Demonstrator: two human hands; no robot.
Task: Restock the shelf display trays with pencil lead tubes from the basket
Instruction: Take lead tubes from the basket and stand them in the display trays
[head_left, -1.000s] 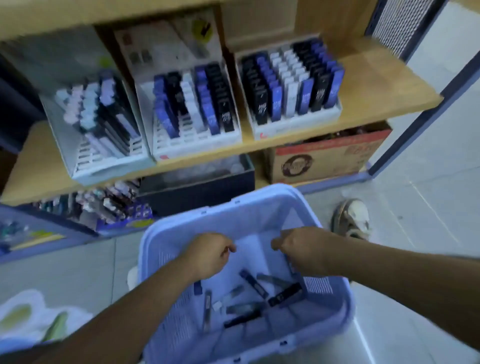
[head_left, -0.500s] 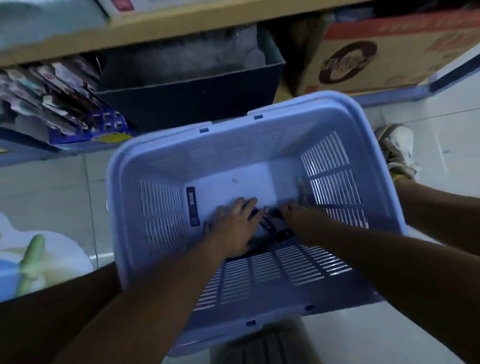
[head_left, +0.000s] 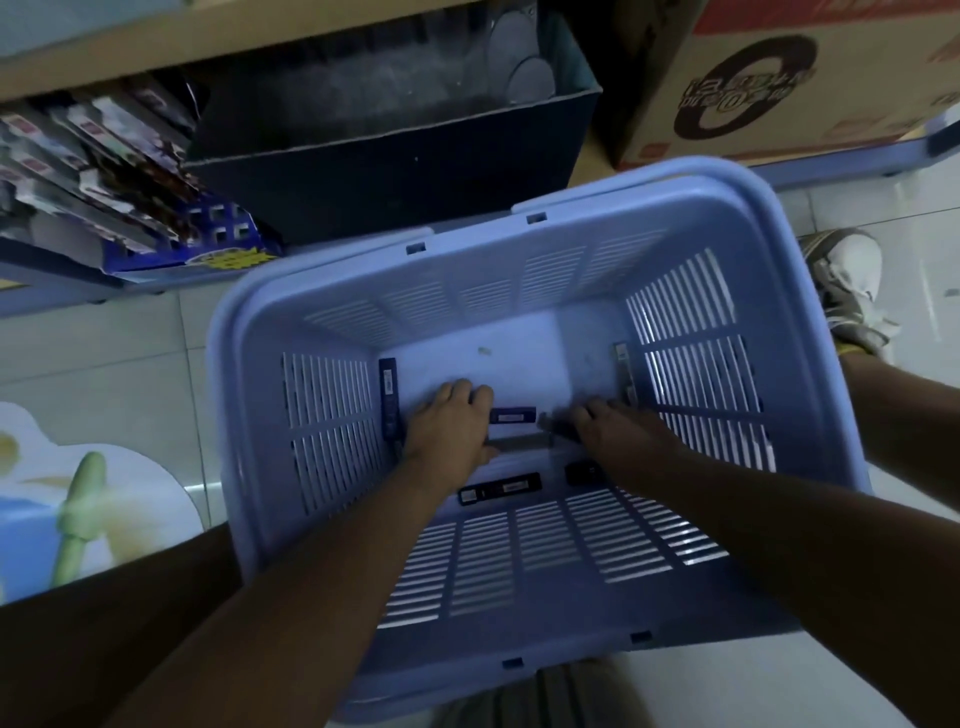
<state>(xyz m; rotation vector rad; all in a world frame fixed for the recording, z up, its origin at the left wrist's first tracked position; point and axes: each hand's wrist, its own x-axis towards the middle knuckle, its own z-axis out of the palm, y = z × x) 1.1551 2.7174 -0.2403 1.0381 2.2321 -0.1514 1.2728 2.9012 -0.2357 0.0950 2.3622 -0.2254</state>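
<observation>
Slippage risk: hasty sweeping scatters tubes (head_left: 513, 415) between my curled left fingers (head_left: 462, 393) and right fingers (head_left: 589, 415); whether either pinches one, cannot tell

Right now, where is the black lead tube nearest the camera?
Head view: the black tube lies on the basket floor by the near wall, just below the left hand.

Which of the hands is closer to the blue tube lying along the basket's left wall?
The left. The left hand is just right of that tube, almost against it; the right hand is across the basket floor, by the opposite wall.
</observation>
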